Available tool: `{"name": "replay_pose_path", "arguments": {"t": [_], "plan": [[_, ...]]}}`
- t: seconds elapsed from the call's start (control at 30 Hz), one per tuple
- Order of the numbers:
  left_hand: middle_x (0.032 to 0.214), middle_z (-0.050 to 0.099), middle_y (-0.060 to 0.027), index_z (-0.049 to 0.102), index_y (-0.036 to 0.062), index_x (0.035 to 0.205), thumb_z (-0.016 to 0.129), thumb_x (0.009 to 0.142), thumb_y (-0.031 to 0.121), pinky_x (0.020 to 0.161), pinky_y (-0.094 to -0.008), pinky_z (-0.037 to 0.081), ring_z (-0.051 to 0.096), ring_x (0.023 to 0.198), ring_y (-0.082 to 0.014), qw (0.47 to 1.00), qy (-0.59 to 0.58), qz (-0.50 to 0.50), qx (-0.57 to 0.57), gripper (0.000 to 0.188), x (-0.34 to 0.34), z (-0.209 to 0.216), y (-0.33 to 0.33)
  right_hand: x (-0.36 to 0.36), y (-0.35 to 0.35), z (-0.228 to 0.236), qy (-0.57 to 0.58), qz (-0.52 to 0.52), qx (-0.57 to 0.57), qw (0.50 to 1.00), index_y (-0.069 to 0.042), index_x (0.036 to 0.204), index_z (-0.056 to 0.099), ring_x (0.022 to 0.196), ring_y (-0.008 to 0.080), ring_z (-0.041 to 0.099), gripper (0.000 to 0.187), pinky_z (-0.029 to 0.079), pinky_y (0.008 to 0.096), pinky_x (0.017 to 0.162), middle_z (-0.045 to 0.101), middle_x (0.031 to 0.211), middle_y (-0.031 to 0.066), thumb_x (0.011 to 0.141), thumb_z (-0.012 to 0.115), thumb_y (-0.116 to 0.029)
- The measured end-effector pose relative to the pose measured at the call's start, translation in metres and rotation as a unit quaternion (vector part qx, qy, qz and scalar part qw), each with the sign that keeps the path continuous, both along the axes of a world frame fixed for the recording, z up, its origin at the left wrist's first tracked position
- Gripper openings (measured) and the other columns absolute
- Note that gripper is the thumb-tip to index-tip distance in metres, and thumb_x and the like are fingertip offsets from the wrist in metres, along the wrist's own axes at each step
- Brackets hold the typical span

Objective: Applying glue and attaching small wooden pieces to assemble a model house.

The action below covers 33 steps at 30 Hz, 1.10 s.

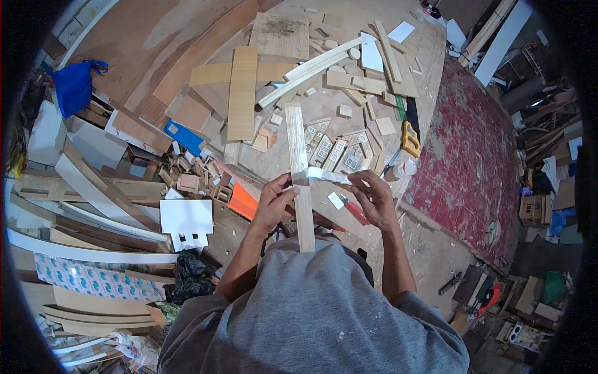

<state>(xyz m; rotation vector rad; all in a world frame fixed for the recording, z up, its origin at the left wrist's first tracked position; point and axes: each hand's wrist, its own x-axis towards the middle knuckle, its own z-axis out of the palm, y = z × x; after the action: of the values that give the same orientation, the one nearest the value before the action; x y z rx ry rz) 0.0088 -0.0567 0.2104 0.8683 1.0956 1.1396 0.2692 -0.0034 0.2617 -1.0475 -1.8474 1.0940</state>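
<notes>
My left hand (pixel 275 202) grips a long pale wooden strip (pixel 294 137) near its middle, fingers closed around its left edge. The strip runs away from my body, its near end against my grey shirt. From the right, my right hand (pixel 374 196) pinches a whitish, shiny, narrow piece (pixel 327 176), perhaps a tube or a strip of film. That piece's left end meets the wooden strip's right side. Just beyond lie small wooden model house fronts (pixel 342 149) with windows. A red-handled tool (pixel 355 212) rests on the board near my right wrist.
A yellow-handled saw (pixel 410 138) and a white-capped jar (pixel 408 168) stand right of the house fronts. Wooden offcuts (pixel 243 93) and several long battens cover the far part of the work board. Scrap wood (pixel 187 182) and an orange piece (pixel 243 201) lie at left; red flooring (pixel 467 168) at right.
</notes>
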Motion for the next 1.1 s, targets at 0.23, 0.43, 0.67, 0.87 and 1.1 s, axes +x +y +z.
{"name": "replay_pose_path", "arguments": {"t": [0.23, 0.43, 0.67, 0.87, 1.1], "plan": [[0.095, 0.071, -0.0057, 0.061, -0.0003, 0.124, 0.053, 0.093, 0.006, 0.052, -0.0236, 0.056, 0.069, 0.067, -0.0104, 0.998, -0.051, 0.006, -0.039, 0.033, 0.001, 0.017, 0.001, 0.011, -0.026, 0.0, -0.018, 0.017, -0.001, 1.0, -0.001, 0.108, 0.067, 0.095, 0.024, 0.066, 0.023, 0.05, 0.0341, 0.084, 0.068, 0.105, 0.0115, 0.086, 0.064, 0.005], [0.094, 0.071, -0.0071, 0.061, -0.0008, 0.122, 0.052, 0.093, 0.005, 0.054, -0.0259, 0.058, 0.071, 0.068, -0.0146, 0.995, -0.083, 0.024, -0.039, 0.031, -0.007, 0.009, 0.004, 0.011, -0.042, -0.008, 0.009, -0.005, -0.055, 0.998, -0.003, 0.108, 0.067, 0.096, 0.0234, 0.065, 0.022, 0.049, 0.032, 0.074, 0.068, 0.106, 0.0116, 0.086, 0.064, 0.002], [0.089, 0.072, -0.0088, 0.062, -0.0004, 0.119, 0.053, 0.094, 0.007, 0.052, -0.0309, 0.06, 0.071, 0.068, -0.0169, 0.995, -0.065, 0.048, -0.065, 0.028, -0.011, 0.003, 0.003, 0.016, -0.055, 0.005, -0.009, 0.044, -0.035, 0.998, 0.001, 0.106, 0.068, 0.093, 0.025, 0.066, 0.023, 0.053, 0.0338, 0.076, 0.067, 0.104, 0.014, 0.084, 0.065, 0.003], [0.087, 0.071, -0.0081, 0.063, -0.0003, 0.116, 0.053, 0.094, 0.008, 0.053, -0.0301, 0.06, 0.071, 0.066, -0.0166, 0.993, -0.067, 0.075, -0.069, 0.025, -0.016, -0.005, 0.003, 0.02, -0.058, -0.002, -0.046, 0.068, -0.02, 0.996, 0.0, 0.106, 0.068, 0.092, 0.0271, 0.066, 0.024, 0.051, 0.0344, 0.084, 0.068, 0.102, 0.0146, 0.082, 0.066, 0.002], [0.091, 0.071, -0.0064, 0.066, -0.0005, 0.11, 0.054, 0.094, 0.01, 0.059, -0.0265, 0.058, 0.069, 0.071, -0.013, 0.987, -0.059, 0.122, -0.088, 0.023, -0.023, 0.001, 0.007, 0.03, -0.056, 0.0, -0.042, 0.108, 0.01, 0.993, 0.0, 0.102, 0.069, 0.095, 0.0264, 0.065, 0.021, 0.052, 0.0336, 0.081, 0.068, 0.098, 0.0148, 0.081, 0.066, 0.0]]}}
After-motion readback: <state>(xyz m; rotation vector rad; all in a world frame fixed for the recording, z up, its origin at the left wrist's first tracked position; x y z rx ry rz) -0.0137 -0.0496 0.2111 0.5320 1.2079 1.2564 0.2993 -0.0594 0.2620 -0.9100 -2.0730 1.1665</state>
